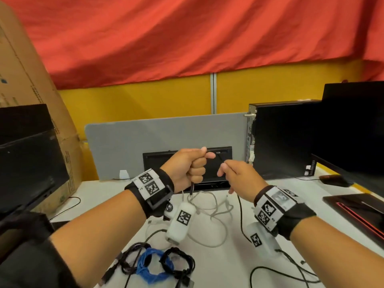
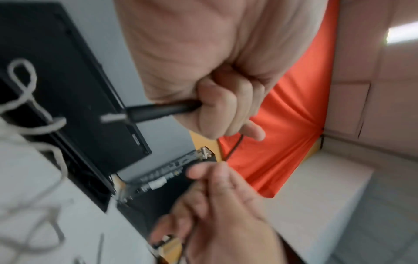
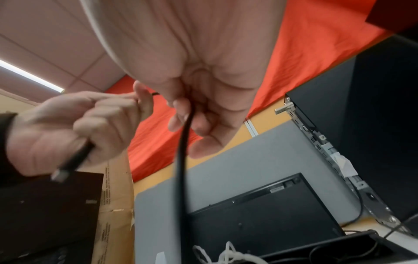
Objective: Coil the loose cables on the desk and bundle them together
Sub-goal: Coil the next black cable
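Note:
My left hand [image 1: 192, 165] is a raised fist above the white desk [image 1: 291, 188]. It grips the plug end of a black cable [image 1: 240, 215], and the plug [image 2: 158, 111] with its silver tip sticks out below the fist. A short span of cable runs right to my right hand [image 1: 230, 171], whose curled fingers [image 3: 181, 114] pinch it. From there the black cable [image 3: 182, 169] hangs down to the desk. A loose white cable [image 1: 209, 213] lies tangled under both hands. Near the front edge lie a blue coil [image 1: 145, 267] and black coils [image 1: 178, 262].
A grey divider panel [image 1: 135, 138] stands behind, with a black flat device [image 1: 166, 161] leaning against it. A monitor [image 1: 27, 159] and cardboard box [image 1: 31, 90] stand at left. A PC tower [image 1: 280, 138] and second monitor [image 1: 353, 125] stand at right.

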`<action>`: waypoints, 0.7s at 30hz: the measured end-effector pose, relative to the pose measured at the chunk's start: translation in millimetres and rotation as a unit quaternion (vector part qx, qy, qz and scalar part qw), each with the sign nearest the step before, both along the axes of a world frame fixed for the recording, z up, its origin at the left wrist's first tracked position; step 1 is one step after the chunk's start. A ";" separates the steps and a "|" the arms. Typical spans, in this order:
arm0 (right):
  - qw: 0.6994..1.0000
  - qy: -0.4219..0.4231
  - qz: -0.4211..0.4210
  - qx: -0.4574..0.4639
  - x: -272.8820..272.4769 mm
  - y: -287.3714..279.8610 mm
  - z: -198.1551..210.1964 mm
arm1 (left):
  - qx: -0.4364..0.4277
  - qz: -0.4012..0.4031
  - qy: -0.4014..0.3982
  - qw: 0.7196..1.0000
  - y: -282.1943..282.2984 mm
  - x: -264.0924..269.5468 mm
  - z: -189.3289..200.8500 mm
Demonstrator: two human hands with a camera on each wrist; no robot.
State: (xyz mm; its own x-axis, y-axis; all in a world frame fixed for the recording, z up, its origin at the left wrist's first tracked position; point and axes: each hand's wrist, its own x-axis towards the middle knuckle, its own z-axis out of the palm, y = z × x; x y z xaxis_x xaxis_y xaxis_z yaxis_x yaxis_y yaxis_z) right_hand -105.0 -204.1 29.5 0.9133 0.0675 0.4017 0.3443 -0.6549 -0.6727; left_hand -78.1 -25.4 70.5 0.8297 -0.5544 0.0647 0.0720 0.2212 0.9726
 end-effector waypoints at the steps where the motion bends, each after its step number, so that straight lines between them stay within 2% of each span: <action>1: 1.000 0.012 0.000 0.007 -2.5 2.2 -5.9 | -0.050 -0.014 0.017 0.998 -0.4 -5.4 -1.4; 4: 0.998 0.042 0.018 -0.042 -13.3 10.7 -22.8 | -0.146 -0.035 0.016 0.988 0.4 -17.2 -7.4; 7: 0.991 0.079 0.056 -0.092 -31.9 19.3 -31.8 | -0.146 -0.012 -0.059 0.987 3.6 -26.3 -15.2; 11: 0.985 0.098 0.088 -0.112 -57.2 25.9 -26.2 | -0.099 0.015 -0.105 0.989 9.2 -31.1 -32.1; 16: 0.980 0.128 0.087 -0.128 -78.7 21.9 -12.3 | 0.053 0.056 -0.115 0.990 10.5 -32.7 -56.4; 21: 0.989 0.100 0.092 -0.055 -85.4 12.5 -6.6 | 0.140 -0.004 -0.084 0.987 5.3 -56.9 -66.2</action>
